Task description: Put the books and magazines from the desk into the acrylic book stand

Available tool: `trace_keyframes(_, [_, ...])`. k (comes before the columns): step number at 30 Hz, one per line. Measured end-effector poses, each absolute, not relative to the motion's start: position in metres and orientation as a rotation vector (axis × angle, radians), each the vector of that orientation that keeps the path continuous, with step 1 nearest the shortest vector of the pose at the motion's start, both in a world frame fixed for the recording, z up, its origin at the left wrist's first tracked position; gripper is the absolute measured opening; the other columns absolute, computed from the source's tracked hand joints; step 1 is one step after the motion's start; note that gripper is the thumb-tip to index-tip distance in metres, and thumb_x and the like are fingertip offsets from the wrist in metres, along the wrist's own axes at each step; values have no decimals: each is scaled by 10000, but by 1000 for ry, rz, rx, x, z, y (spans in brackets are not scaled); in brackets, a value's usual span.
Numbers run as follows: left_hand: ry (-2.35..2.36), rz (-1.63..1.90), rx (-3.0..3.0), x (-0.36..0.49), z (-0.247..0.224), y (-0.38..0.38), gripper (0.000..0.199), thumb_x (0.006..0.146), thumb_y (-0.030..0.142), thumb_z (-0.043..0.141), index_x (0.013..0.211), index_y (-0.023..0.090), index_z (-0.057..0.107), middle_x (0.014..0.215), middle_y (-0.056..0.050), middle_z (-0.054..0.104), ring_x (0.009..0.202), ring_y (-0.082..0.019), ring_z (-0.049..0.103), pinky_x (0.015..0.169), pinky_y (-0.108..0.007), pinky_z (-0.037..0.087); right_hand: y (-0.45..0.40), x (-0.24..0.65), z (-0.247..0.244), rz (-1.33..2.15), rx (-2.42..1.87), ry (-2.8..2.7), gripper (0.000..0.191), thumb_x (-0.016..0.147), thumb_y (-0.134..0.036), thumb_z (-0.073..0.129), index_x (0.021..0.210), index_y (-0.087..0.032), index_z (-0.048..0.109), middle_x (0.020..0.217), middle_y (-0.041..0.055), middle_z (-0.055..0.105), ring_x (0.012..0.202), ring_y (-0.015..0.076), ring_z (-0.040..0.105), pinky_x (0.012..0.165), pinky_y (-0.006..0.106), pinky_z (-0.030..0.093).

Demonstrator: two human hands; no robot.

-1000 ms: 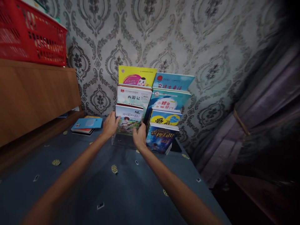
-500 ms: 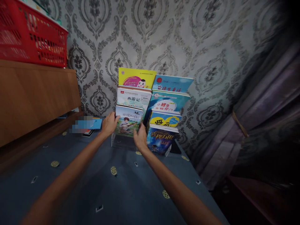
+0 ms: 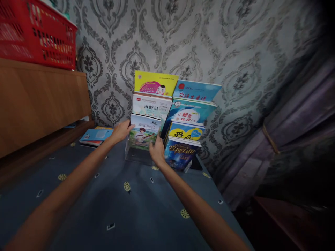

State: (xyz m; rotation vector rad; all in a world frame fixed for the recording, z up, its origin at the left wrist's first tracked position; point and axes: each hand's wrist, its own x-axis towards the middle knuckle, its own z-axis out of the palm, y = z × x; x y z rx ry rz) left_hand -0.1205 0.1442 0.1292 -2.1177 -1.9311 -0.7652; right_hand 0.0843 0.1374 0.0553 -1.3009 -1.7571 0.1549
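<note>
The left grip (image 3: pixel 121 131) and right grip (image 3: pixel 157 150) are holding the front book (image 3: pixel 143 131) between them by its sides, seemingly for steadying it, while other books (image 3: pixel 151 104) are standing behind.

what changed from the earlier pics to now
The left forearm has swung slightly outward, now overlapping a corner of the book pile in view. Nothing visibly taken up or let go: the left hand and right hand hold the front book by its sides, as before. The pile, the books behind and the basket stayed put.
</note>
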Motion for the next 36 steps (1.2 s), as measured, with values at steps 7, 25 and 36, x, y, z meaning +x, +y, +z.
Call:
trace_keyframes(7, [-1880,-608,-2217,-129,133,151,373,1001,430,372,1070,148,607,1043,-144,724,1012,-277,667,873,-334,460,133,87,68,223,-1362,-1790,486,833,-197,464,1300,-65,496,1239,202,638,1158,306,600,1016,415,451])
trace_keyframes(25, [-1826,-521,-2225,-128,136,150,371,1011,396,357,1088,127,601,1052,-163,724,1030,-277,681,856,-318,481,109,79,91,233,-1671,-1849,469,907,-184,456,1364,-79,449,1152,168,712,1025,271,692,891,324,488])
trace_keyframes(36, [-1809,-495,-2223,-129,135,154,378,1005,389,348,1113,134,606,1074,-157,732,1039,-281,685,877,-330,487,104,75,93,188,-1669,-1853,513,902,-182,492,1388,-30,432,1152,204,710,1062,275,688,899,319,494])
